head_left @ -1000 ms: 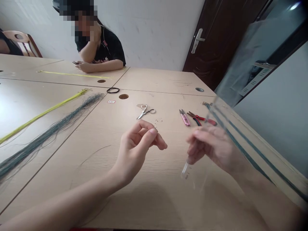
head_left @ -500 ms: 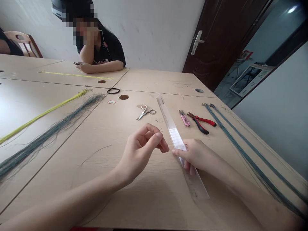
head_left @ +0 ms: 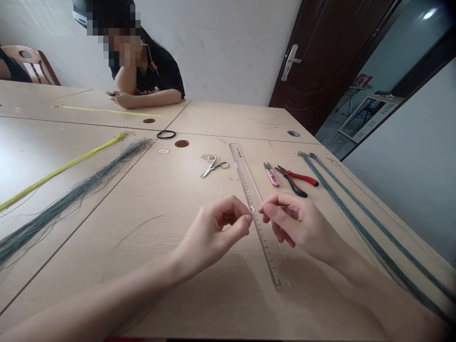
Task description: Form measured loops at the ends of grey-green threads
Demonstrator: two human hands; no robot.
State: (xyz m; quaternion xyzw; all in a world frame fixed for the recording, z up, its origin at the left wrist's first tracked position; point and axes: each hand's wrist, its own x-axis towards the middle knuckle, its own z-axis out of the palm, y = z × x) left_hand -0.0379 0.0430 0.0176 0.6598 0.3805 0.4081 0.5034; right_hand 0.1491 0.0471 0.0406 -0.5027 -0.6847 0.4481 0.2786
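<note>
My left hand [head_left: 224, 225] is closed in a pinch, with a small pale loop [head_left: 251, 209] at its fingertips. Just to the right, my right hand [head_left: 294, 223] has thumb and fingers drawn together near that loop. Whatever sits between its fingertips is too small to make out. Beneath both hands a clear ruler [head_left: 245, 183] lies flat on the table, pointing away from me. A thin dark thread [head_left: 138, 228] curves over the tabletop left of my left hand.
Silver scissors [head_left: 213, 166], pink thread snips [head_left: 271, 175] and red-black pliers [head_left: 295, 180] lie beyond my hands. Grey-blue thread bundles [head_left: 81, 183] [head_left: 342, 202] flank them, with a yellow bundle [head_left: 67, 170] at left. A person [head_left: 153, 71] sits across the table [head_left: 199, 304].
My right hand has let go of the ruler and risen to meet my left hand. The ruler now lies flat on the table. My left hand has shifted slightly right.
</note>
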